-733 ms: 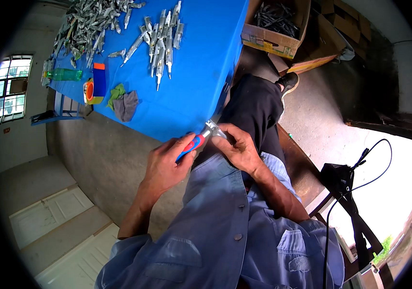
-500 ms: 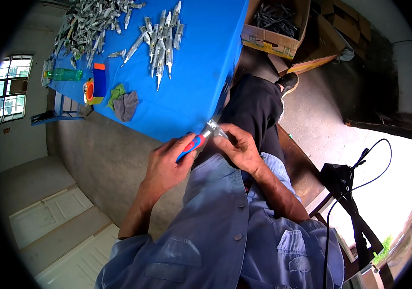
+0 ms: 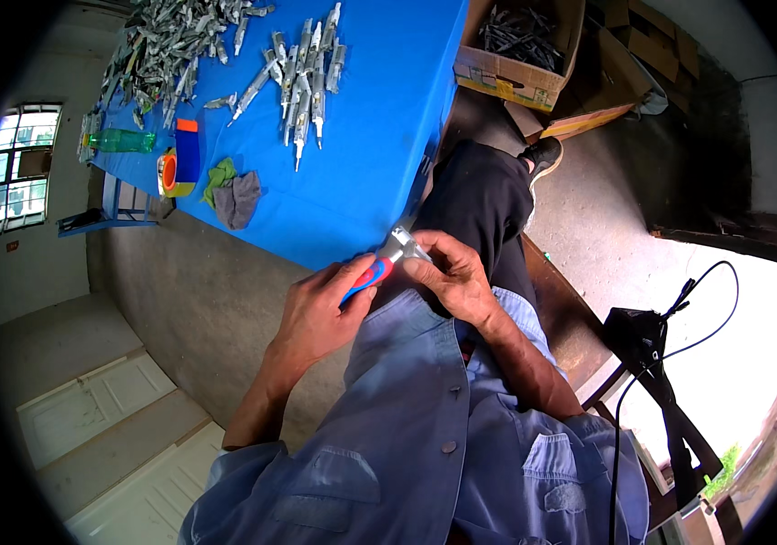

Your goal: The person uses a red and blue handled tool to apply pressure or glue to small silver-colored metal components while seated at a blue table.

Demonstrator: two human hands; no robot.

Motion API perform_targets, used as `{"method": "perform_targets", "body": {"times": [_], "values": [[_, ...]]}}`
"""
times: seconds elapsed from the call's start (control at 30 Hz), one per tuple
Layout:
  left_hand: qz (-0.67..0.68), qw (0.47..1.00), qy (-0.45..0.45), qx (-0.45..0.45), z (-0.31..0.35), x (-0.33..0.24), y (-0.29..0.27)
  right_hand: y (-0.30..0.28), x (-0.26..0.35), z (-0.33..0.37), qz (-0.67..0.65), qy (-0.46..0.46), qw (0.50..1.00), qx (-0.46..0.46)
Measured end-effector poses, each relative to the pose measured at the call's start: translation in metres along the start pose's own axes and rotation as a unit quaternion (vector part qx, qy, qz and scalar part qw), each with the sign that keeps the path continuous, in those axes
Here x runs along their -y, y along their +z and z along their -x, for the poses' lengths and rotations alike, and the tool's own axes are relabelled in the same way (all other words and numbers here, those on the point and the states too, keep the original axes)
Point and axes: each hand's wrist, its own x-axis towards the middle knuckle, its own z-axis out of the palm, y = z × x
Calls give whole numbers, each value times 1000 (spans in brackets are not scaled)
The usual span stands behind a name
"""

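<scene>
My left hand is closed around the red-and-blue handle of a hand tool. Its metal end meets a small silver metal part, which the fingers of my right hand pinch. The tool's exact kind and most of the part are hidden by my fingers. Both hands are just off the near corner of a blue-covered table, above my lap. On the table lies a small group of similar silver parts, long and narrow.
A large heap of silver parts covers the table's far left. Near its left edge are a green bottle, a tape roll and a grey rag. Cardboard boxes stand right of the table; one holds dark parts. A cable hangs at right.
My left hand and the tool have shifted slightly to the right, toward the silver part. The right hand has stayed almost in place, still pinching the part.
</scene>
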Motion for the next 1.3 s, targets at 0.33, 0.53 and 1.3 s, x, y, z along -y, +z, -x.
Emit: {"method": "perform_targets", "body": {"times": [0.33, 0.53, 1.3], "values": [[2, 1000, 16, -4, 0, 3, 2, -1, 2, 1, 13, 2, 1000, 3], [-5, 1000, -3, 28, -1, 1, -4, -1, 2, 3, 26, 9, 1000, 6], [-37, 998, -6, 59, -3, -2, -14, -4, 0, 3, 19, 8, 1000, 18]]}}
